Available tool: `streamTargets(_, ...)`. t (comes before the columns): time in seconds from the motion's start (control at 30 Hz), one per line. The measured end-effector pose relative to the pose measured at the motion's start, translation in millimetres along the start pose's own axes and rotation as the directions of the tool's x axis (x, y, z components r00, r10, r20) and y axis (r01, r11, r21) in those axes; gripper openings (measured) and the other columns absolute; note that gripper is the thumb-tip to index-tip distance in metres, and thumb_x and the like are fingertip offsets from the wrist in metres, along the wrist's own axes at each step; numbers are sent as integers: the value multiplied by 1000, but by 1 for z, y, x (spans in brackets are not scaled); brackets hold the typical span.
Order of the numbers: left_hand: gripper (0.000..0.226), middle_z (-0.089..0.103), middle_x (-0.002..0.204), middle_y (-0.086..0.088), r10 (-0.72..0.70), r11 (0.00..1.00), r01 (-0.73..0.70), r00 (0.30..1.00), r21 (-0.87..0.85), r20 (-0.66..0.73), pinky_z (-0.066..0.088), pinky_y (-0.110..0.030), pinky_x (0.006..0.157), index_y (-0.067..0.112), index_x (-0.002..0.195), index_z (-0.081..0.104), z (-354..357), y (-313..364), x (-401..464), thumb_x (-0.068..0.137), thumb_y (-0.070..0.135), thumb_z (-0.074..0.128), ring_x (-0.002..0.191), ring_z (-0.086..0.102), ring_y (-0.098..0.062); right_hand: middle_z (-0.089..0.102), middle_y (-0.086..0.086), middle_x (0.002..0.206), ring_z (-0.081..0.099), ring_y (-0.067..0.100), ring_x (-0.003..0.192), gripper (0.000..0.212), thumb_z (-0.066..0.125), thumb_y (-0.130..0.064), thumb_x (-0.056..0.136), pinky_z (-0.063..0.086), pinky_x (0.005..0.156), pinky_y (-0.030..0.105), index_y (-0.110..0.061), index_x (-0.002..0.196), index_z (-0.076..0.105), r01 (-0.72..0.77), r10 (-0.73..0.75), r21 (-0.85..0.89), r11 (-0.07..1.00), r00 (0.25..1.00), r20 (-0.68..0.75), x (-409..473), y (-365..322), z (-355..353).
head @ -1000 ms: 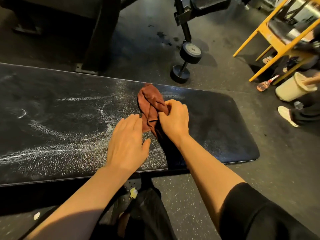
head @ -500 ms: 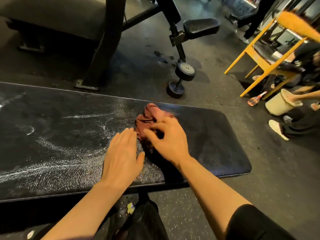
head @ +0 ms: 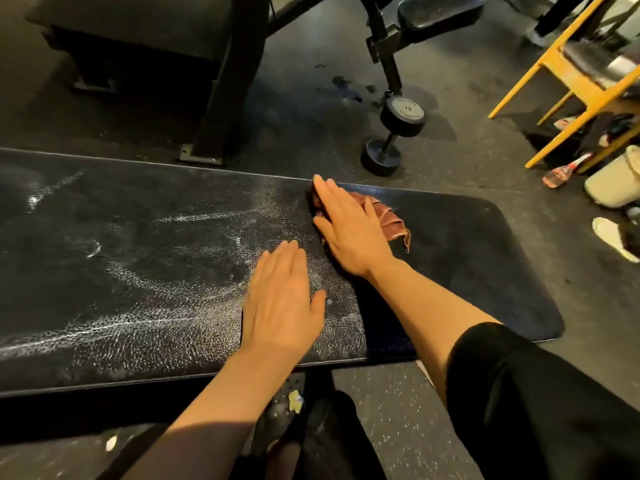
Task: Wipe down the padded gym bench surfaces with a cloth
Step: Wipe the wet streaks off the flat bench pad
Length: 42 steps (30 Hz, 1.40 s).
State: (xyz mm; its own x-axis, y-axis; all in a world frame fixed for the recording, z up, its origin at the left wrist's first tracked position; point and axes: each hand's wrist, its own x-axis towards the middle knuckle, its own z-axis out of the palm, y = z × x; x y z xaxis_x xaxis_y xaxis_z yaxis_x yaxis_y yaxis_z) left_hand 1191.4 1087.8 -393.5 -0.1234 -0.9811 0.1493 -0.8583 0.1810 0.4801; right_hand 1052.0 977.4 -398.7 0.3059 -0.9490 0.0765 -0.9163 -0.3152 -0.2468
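Note:
A long black padded bench runs across the view, with white streaks and smears over its left and middle parts. A reddish-brown cloth lies crumpled near the bench's far edge. My right hand lies flat on top of the cloth with straight fingers, pressing it against the pad; much of the cloth is hidden under the palm. My left hand rests flat on the streaked pad nearer to me, fingers together, holding nothing.
Beyond the bench a black dumbbell lies on the dark rubber floor beside a machine's post and pad. A yellow frame stands at the right, with a pink bottle, a pale bucket and a person's shoe nearby.
My right hand has gone from gripping the bunched cloth to lying flat on it, and has pushed it toward the bench's far edge. My left hand stays flat on the pad.

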Motion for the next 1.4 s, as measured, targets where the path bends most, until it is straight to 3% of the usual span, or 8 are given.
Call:
streamTargets(0.2, 66, 28, 154, -9, 6, 1000, -6, 1000, -8, -1, -3, -29, 118, 5, 145, 32, 6, 1, 2, 92, 35, 55, 145, 19, -20, 13, 15, 156, 17, 32, 143, 49, 41, -49, 94, 18, 118, 41, -29, 138, 43, -397, 416, 158, 904, 902, -115, 4, 34, 5)
streamTargets(0.27, 65, 32, 152, -12, 2, 1000, -2, 1000, -6, 6, 1, -31, 119, 2, 143, 36, 8, 3, 4, 89, 32, 58, 144, 23, -23, 36, 12, 136, 39, 30, 127, 43, 40, -43, 89, 30, 111, 42, -25, 125, 53, -165, 203, 231, 959, 967, -152, 11, 0, 12)
streamTargets(0.4, 65, 39, 147, -14, -15, 1000, 15, 1000, 23, 25, 6, -33, 120, 1, 140, 41, 11, 4, 6, 87, 33, 60, 141, 28, -25, 38, 10, 148, 25, 31, 142, 48, 34, -29, 99, 13, 119, 38, -16, 145, 38, 251, -249, 26, 968, 966, -66, 14, -20, 19)
streamTargets(0.5, 66, 37, 149, -14, 6, 999, -6, 1000, 50, 14, 4, -32, 118, -1, 141, 39, 11, 4, 5, 88, 34, 60, 141, 28, -25, 20, -2, 158, 5, 37, 146, 49, 19, -48, 100, 4, 116, 57, -41, 148, 22, 23, -33, -246, 969, 999, -39, 13, 22, 8)
streamTargets(0.63, 63, 42, 146, -16, 11, 999, -12, 1000, 39, 15, 8, -34, 118, -2, 138, 43, 15, 4, 5, 87, 30, 62, 139, 33, -27, 14, 7, 159, 12, 44, 142, 46, 27, -42, 101, 10, 115, 56, -39, 147, 24, -310, 302, -150, 939, 951, -71, 9, 60, -4)
streamTargets(0.87, 60, 51, 136, -21, 33, 998, -34, 999, 54, 26, 16, -41, 114, -7, 130, 51, 25, 11, 7, 81, 23, 69, 131, 45, -33, 30, 12, 153, 30, 39, 136, 56, 19, -44, 95, 27, 109, 50, -26, 144, 39, 106, -105, -170, 980, 994, 12, 12, 21, 9)
streamTargets(1.13, 56, 51, 136, -18, 42, 999, -42, 999, 19, 1, 18, -41, 115, -3, 129, 54, 23, 7, 2, 84, 28, 67, 131, 44, -31, 19, 7, 157, 17, 41, 140, 45, 29, -42, 100, 18, 112, 59, -36, 145, 29, -385, 374, -173, 907, 923, -92, -5, 88, -11)
streamTargets(1.4, 56, 49, 139, -19, 11, 997, -10, 1000, 80, -5, 18, -39, 116, -4, 131, 49, 13, -10, -1, 88, 31, 59, 133, 41, -32, 21, 9, 156, 26, 38, 136, 46, 33, -40, 99, 22, 111, 51, -33, 145, 34, 128, -124, -108, 986, 991, 42, 29, -30, 22)
